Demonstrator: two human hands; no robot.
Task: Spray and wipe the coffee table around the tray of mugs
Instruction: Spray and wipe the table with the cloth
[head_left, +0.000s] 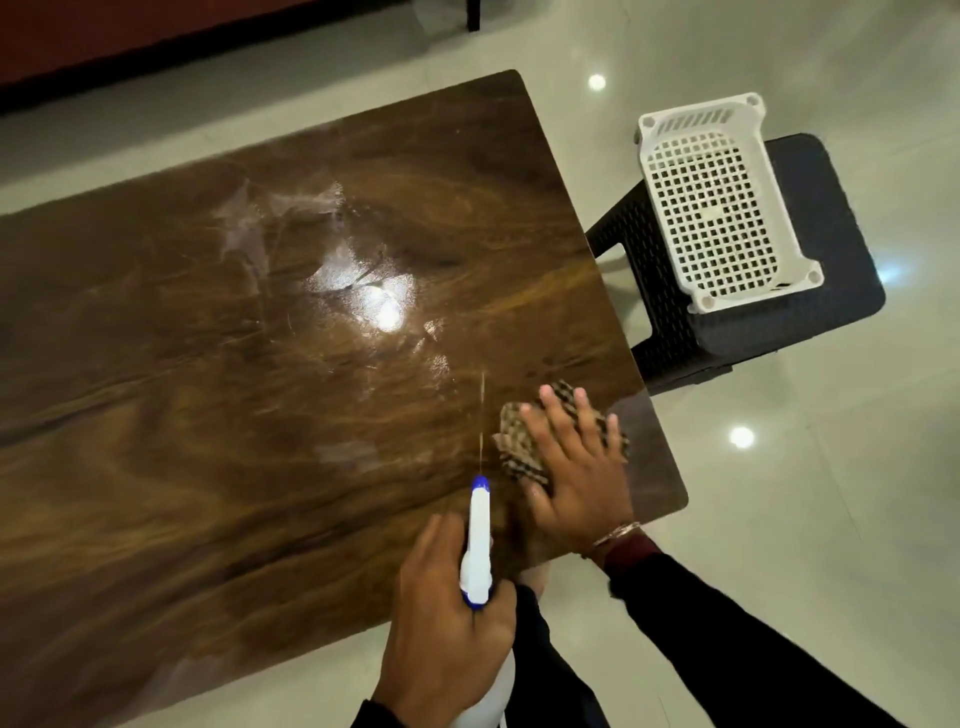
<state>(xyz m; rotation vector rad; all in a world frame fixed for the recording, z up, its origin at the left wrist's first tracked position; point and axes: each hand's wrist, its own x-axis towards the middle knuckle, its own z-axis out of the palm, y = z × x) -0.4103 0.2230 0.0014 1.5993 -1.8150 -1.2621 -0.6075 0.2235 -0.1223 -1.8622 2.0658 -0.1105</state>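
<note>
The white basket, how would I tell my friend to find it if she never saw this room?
Start at the big brown wooden table. Beside its right edge stands a dark stool, and the white basket sits on top of it. It is the only white thing full of little square holes; the white spray bottle is smooth.

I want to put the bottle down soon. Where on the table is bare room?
Bare: the wide table left of the spray bottle, and the far part beyond the cloth, streaked wet. Crowded: the near right corner, where the right hand presses the cloth beside the left hand gripping the bottle.
</note>
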